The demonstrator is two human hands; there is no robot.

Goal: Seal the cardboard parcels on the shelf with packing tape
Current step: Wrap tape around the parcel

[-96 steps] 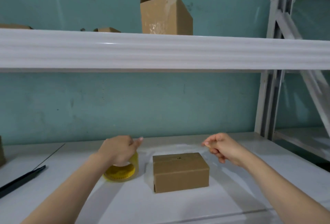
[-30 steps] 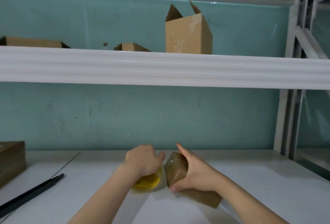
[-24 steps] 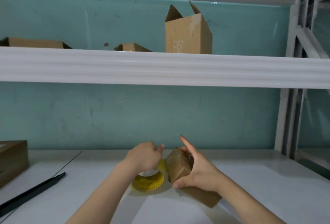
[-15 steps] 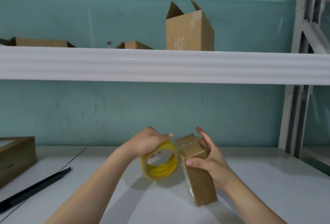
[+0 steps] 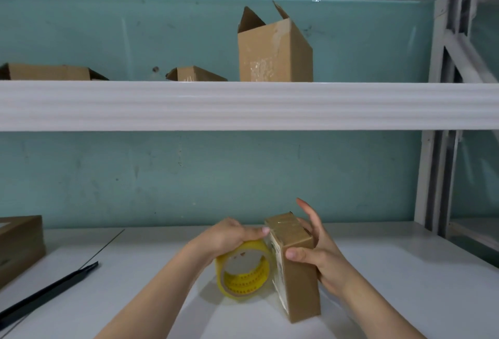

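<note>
A small brown cardboard parcel (image 5: pixel 297 279) stands on end on the white lower shelf (image 5: pixel 391 284). My right hand (image 5: pixel 321 255) holds it, thumb on its front edge and fingers behind it. A yellow-cored roll of clear packing tape (image 5: pixel 244 271) stands on its edge against the parcel's left side. My left hand (image 5: pixel 229 236) grips the roll from above. Clear tape lies over the parcel's top end and left face.
A black stick-like tool (image 5: pixel 46 291) lies at the front left of the shelf. A brown box (image 5: pixel 19 247) sits at the far left. On the upper shelf (image 5: pixel 243 105) stand a tall open box (image 5: pixel 275 49) and two low boxes (image 5: pixel 194 74) (image 5: pixel 48 72).
The parcel lay flat 3.2 s ago; my right hand has tipped it up on end. My left hand has lifted the tape roll onto its edge against the parcel.
</note>
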